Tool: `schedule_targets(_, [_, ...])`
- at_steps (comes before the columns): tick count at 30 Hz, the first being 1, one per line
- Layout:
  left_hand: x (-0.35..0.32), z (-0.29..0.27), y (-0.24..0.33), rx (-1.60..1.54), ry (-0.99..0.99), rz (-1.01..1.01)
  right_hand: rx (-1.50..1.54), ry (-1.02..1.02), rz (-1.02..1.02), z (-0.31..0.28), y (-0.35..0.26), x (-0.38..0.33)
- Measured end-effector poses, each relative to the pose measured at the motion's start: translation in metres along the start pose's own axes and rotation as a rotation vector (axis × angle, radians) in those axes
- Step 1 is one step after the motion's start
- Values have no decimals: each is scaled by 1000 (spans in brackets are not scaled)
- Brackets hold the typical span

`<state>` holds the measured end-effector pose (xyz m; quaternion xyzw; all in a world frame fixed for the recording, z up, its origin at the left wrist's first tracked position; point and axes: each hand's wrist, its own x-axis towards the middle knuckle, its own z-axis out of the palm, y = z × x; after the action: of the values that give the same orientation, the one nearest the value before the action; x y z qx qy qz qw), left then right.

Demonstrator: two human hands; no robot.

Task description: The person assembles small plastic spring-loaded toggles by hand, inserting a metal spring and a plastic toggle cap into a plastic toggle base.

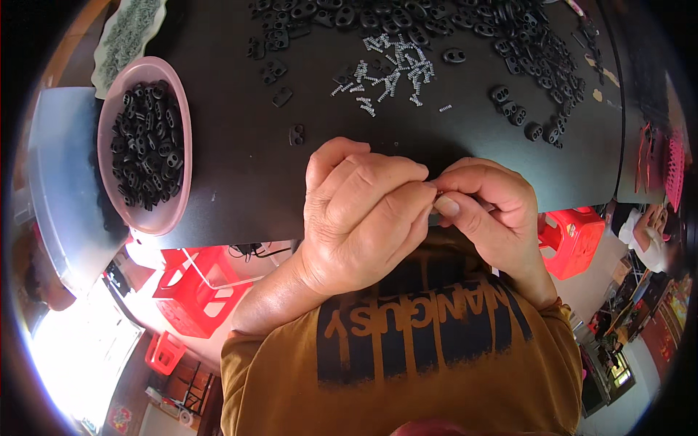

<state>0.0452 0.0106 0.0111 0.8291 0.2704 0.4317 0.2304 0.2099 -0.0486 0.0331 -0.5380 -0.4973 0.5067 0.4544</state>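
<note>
Both hands meet over the near edge of the dark table [247,174], close to my body. My left hand [363,214] is closed, fingers curled and their tips against those of the right. My right hand [491,207] pinches with thumb and forefinger at the same spot. A tiny part shows between the fingertips, too covered to name. Beyond the hands lies a loose pile of small metal springs [396,69], with a single spring [445,108] to its right. One small black two-hole plastic piece [297,134] lies left of my left hand.
A pink bowl [187,156] of small black parts stands at the left, beside a pale tray [99,73] of springs and a translucent bin [54,182]. Many black cord locks [534,58] spread along the far and right side. Red stools [574,240] stand below the table.
</note>
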Motion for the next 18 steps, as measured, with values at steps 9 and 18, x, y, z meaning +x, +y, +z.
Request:
schedule_targets(9, [-9, -48, -9, 247, 62, -366, 1, -11, -113, 0, 4, 10])
schedule_targets(18, [0, -52, -19, 360, -95, -703, -6, 73, -232, 5, 13, 14])
